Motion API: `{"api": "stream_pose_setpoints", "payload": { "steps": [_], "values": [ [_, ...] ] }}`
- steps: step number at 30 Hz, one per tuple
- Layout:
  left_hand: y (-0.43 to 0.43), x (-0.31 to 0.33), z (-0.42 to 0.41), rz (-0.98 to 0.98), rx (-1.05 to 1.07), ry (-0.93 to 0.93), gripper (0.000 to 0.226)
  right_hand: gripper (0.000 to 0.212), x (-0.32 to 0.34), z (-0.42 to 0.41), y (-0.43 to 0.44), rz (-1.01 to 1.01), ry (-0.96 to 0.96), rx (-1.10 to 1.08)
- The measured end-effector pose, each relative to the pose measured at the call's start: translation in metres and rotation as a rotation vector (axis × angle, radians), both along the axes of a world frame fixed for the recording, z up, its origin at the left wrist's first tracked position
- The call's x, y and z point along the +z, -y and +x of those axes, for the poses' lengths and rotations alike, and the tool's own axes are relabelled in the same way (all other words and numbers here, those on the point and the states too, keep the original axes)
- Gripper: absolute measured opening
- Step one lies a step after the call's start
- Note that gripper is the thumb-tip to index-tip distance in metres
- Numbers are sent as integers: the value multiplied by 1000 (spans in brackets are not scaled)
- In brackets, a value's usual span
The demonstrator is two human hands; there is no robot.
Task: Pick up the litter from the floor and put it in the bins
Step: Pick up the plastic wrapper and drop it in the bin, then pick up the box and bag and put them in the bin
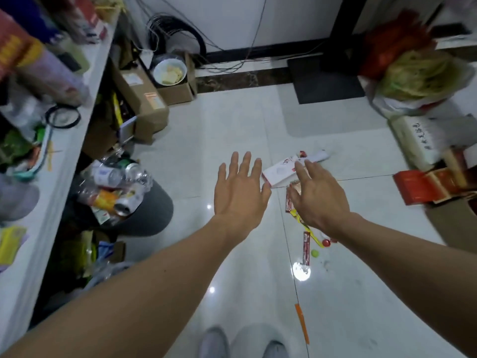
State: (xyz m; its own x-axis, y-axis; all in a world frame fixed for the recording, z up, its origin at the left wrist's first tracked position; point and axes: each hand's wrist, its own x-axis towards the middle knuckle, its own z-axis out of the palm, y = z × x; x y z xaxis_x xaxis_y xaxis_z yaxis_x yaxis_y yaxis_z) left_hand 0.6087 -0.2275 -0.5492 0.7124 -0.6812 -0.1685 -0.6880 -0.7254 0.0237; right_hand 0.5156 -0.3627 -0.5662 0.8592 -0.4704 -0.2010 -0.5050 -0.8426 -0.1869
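Two bare hands reach over our glossy white tiled floor [232, 112], fingers spread, holding nothing. Our right hand [318, 200] hovers over the litter: the flat white-and-red paper packet [280, 173] shows just past its fingertips, long axis slanting up to the right, and a thin red stick wrapper [305, 248] lies nearer us. Our left hand [240, 187] is slightly farther off. The overfull grey round bin [154, 215] stands well to the left

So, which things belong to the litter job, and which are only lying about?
For the job: flat white paper carton, long red stick wrapper, yellow wrapper, orange strip, dark grey bin.
Lying about: brown cardboard boxes, white round bowl, black coiled cables.
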Motion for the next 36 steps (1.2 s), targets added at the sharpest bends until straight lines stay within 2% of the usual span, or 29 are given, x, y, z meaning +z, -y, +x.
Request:
{"api": "stream_pose_setpoints", "payload": {
  "steps": [7, 17, 23, 29, 36],
  "values": [
    [73, -35, 57, 44, -110, -47, 59, 67, -34, 38, 62, 43, -102, -97],
    [167, -136, 166, 94, -242, -132, 60, 68, -111, 131, 151, 50, -205, -277],
    [194, -226, 185, 116, -233, -197, 65, 68, -196, 143, 180, 137, -253, -430],
    [218, -337, 187, 111, -210, -224, 69, 67, -303, 148, 208, 127, -227, -487],
    [254, -447, 191, 30, -220, -140, 67, 66, -416, 159, 252, 89, -143, -490]
  ]
}}
